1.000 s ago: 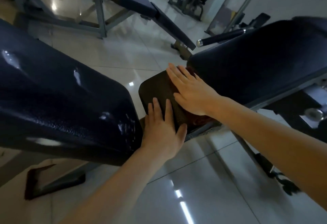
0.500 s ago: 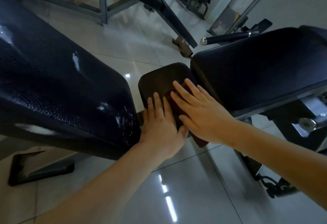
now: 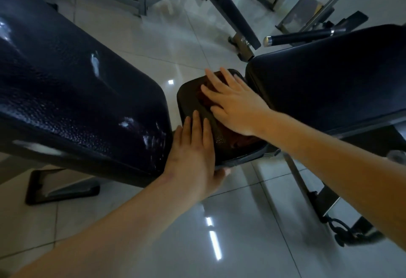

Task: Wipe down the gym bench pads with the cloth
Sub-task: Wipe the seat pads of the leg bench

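Head: right hand [image 3: 237,106] presses cloth [image 3: 240,140], left hand [image 3: 193,148] touches pad [image 3: 189,95].

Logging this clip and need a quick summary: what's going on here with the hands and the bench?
A person is wiping a gym bench. The right hand presses flat on a dark reddish cloth that lies on the small dark pad, which sits between two larger pads. The left hand lies flat on that small pad's near edge, apparently steadying it. The large glossy pad to the left shows shiny streaks; whether they are moisture cannot be told.
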Available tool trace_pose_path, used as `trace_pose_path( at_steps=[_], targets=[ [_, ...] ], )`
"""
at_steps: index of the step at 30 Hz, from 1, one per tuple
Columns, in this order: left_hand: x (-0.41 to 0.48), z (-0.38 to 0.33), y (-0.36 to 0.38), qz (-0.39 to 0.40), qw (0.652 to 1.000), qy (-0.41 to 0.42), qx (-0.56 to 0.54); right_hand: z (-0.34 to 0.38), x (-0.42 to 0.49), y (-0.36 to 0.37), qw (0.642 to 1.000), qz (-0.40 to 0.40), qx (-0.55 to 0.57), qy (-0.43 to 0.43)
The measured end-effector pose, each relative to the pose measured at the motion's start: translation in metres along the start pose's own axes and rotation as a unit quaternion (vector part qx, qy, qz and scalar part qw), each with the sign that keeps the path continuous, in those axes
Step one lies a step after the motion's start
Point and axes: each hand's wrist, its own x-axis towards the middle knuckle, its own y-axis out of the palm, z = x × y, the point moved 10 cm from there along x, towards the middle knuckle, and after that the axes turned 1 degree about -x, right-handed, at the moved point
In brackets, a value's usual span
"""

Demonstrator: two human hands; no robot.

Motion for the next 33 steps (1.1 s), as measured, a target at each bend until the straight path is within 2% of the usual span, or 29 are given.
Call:
trace_pose_path(
  at_steps=[2,6,10,14,16,20,22,24,26,28,31,33],
  targets=[
    [-0.013,-0.005,-0.004,0.006,0.998,0.008,0.066,0.010,-0.034,0.004,0.999,0.014,0.007,-0.028],
    [-0.040,-0.006,-0.007,0.027,0.985,0.041,0.163,0.025,-0.071,0.015,0.995,0.038,-0.046,-0.085],
    [-0.053,0.010,-0.014,0.019,0.970,0.054,0.237,0.030,-0.013,0.013,0.994,0.035,-0.052,-0.095],
    [-0.048,0.015,-0.016,0.014,0.953,0.063,0.296,0.037,0.059,0.014,0.999,0.003,-0.037,-0.031],
    [-0.049,0.016,-0.018,0.008,0.950,0.064,0.304,0.044,0.065,0.016,0.999,-0.011,-0.045,-0.018],
    [-0.058,0.007,-0.017,-0.009,0.942,0.144,0.302,0.065,0.001,0.019,0.996,0.012,-0.034,-0.085],
    [-0.065,0.003,-0.008,0.021,0.934,0.180,0.308,0.071,-0.044,0.023,0.991,0.032,-0.041,-0.127],
    [-0.069,0.000,-0.005,0.015,0.934,0.204,0.294,0.064,-0.066,0.024,0.987,0.041,-0.045,-0.151],
    [-0.069,-0.001,-0.011,-0.005,0.931,0.217,0.295,0.046,-0.047,0.019,0.989,0.040,-0.043,-0.139],
    [-0.066,0.004,-0.009,-0.013,0.934,0.224,0.279,0.029,-0.008,0.010,0.995,0.024,-0.045,-0.084],
    [-0.059,0.007,-0.014,-0.045,0.930,0.176,0.318,0.019,0.044,0.003,0.999,-0.028,-0.034,0.024],
    [-0.057,0.014,-0.011,-0.030,0.930,0.156,0.332,0.027,0.054,0.004,0.996,-0.050,-0.044,0.053]
  ],
)
